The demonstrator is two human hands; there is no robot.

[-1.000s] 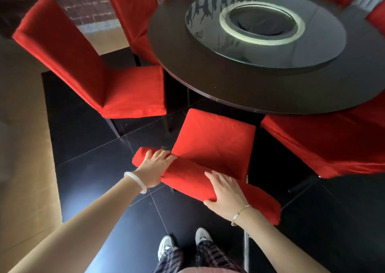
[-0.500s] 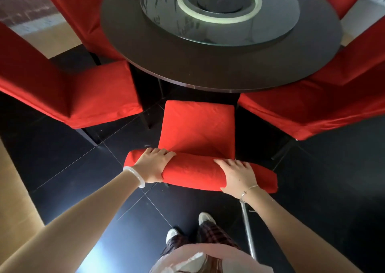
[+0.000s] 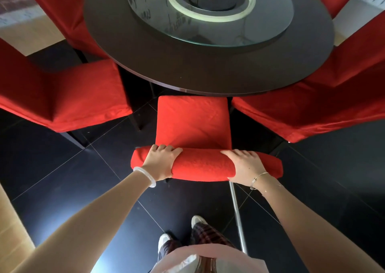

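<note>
Grip of left hand [image 3: 160,162] and right hand [image 3: 246,166] clamped over red chair back [image 3: 204,165], round table [image 3: 135,64] ahead

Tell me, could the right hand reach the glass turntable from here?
Probably not as things stand. The right hand grips the chair back, and the seat and the wide dark table rim lie between it and the glass turntable.

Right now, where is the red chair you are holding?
Head view, centre: the red chair stands with its seat front at the near edge of the round table, between left chair and right chair; left hand and right hand grip its backrest.
</note>
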